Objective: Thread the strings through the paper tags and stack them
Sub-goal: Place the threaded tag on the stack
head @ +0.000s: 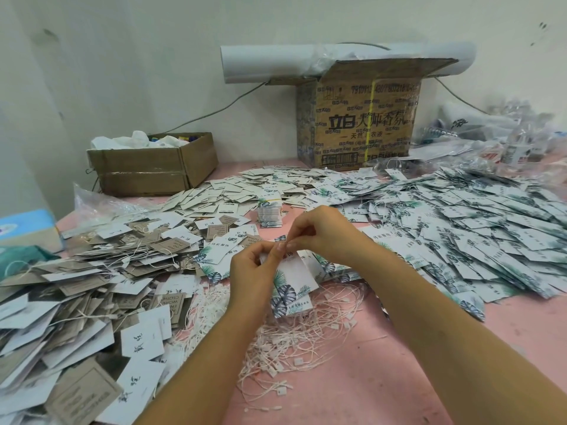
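Head view: at a pink table (429, 348) by a white wall (122, 56), left hand (254, 266) and right hand (322, 231) pinch leaf-print tags (293, 285).

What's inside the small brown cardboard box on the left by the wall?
The small brown cardboard box holds crumpled white wrapping on top, with blue and yellow bits peeking out. Anything underneath is covered.
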